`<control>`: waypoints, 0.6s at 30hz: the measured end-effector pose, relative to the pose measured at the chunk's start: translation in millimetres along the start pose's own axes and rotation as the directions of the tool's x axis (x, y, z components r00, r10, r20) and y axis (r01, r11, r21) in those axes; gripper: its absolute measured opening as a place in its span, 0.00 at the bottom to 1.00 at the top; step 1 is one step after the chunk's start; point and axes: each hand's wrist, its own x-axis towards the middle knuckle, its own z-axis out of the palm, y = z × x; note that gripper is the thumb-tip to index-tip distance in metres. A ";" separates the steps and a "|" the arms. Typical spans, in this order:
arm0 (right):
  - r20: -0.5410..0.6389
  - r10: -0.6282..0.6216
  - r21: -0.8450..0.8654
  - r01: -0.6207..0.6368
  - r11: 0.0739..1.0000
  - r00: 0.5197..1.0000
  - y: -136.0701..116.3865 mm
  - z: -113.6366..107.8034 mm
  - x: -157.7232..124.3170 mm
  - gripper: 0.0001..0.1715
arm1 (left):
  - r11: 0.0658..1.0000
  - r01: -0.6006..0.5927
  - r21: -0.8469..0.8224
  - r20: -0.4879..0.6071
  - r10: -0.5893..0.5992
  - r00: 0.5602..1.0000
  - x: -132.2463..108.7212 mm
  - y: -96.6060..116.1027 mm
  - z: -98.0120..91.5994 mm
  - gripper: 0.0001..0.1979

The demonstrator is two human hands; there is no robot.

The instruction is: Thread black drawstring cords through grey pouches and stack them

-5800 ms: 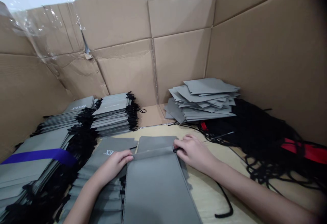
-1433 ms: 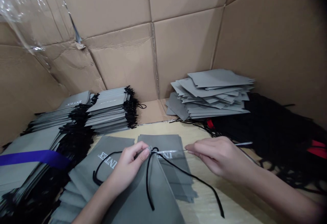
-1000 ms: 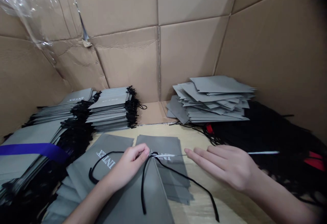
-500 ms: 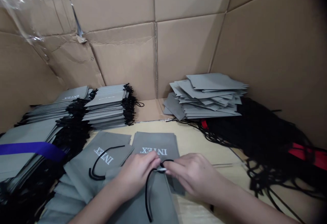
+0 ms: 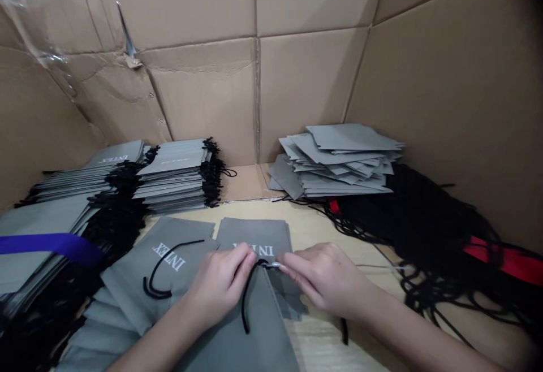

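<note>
My left hand (image 5: pixel 223 281) pinches the top hem of a grey fabric bag (image 5: pixel 237 338) where a black cord (image 5: pixel 245 304) comes out. My right hand (image 5: pixel 324 279) meets it from the other side, its fingertips on a thin metal wire (image 5: pixel 373 265) joined to the cord's loop. Behind my hands lies a grey bag printed INTEX (image 5: pixel 254 235), partly covered by them. To the left lies another printed bag (image 5: pixel 167 259) with a black cord (image 5: pixel 161 273) resting on it.
Stacks of grey corded bags (image 5: pixel 173 171) stand at left, with a purple strap (image 5: pixel 51 245) around one. Loose grey fabric pieces (image 5: pixel 339 160) and a black cord heap (image 5: pixel 403 213) with red bits lie right. Cardboard walls (image 5: pixel 203 106) surround the wooden table (image 5: pixel 326 338).
My right hand has moved in from the right and closed on the wire beside my left hand. The cord's tails hang shorter below the hem, and the view has shifted slightly.
</note>
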 end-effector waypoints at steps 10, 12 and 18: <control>0.058 0.048 0.014 -0.049 0.999 0.997 -5.0 -2.8 2.2 0.16 | 1.000 0.019 -0.011 0.007 -0.019 1.000 1.3 -0.2 2.0 0.14; 0.028 0.037 0.013 -0.038 0.999 0.999 -3.8 -1.7 1.7 0.15 | 0.999 0.031 -0.043 0.008 -0.031 0.999 1.3 0.3 1.3 0.14; -0.272 0.082 0.084 -0.061 0.995 0.959 3.4 7.1 -3.8 0.12 | 0.998 0.059 0.008 0.010 -0.059 0.998 0.9 2.3 0.1 0.08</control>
